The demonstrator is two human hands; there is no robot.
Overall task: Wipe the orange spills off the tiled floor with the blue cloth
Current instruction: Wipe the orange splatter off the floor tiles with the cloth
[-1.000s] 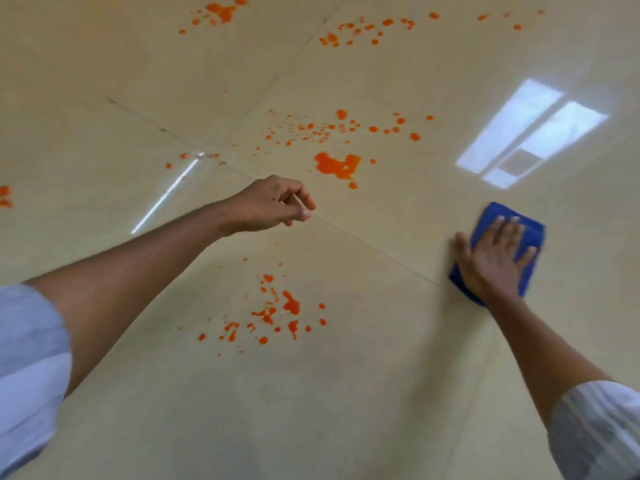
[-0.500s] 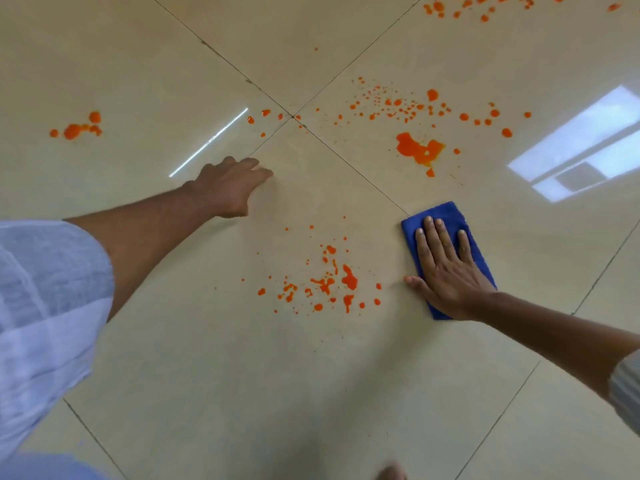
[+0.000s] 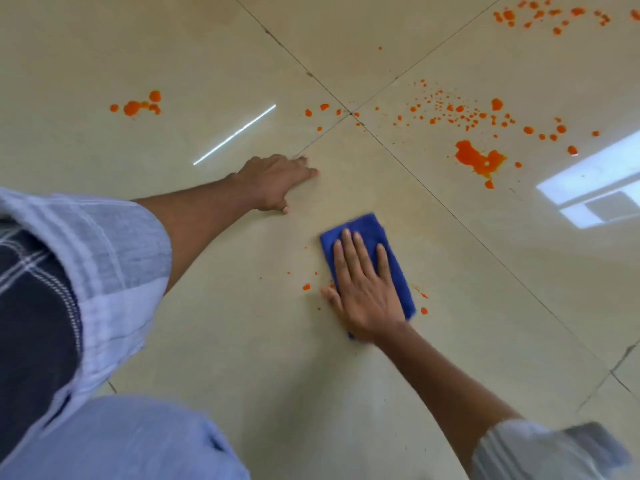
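My right hand (image 3: pixel 363 289) lies flat, fingers spread, pressing the folded blue cloth (image 3: pixel 367 233) onto the beige tiled floor (image 3: pixel 311 375). The cloth covers most of the nearest orange splatter; a few small drops (image 3: pixel 306 287) remain at its left and right edges. My left hand (image 3: pixel 277 181) rests palm down on the floor to the upper left, holding nothing. A large orange blot (image 3: pixel 479 159) lies beyond the cloth to the right, with a field of fine orange dots (image 3: pixel 450 112) above it.
More orange spots sit at the far left (image 3: pixel 136 106), near the tile joint crossing (image 3: pixel 323 109) and along the top right (image 3: pixel 554 17). Bright window reflections (image 3: pixel 595 188) shine on the tiles at right. My sleeves and clothing fill the lower left.
My right hand slid the cloth left onto the nearest splatter, which is now mostly covered. My left hand went down flat on the floor. The camera dropped closer and shifted.
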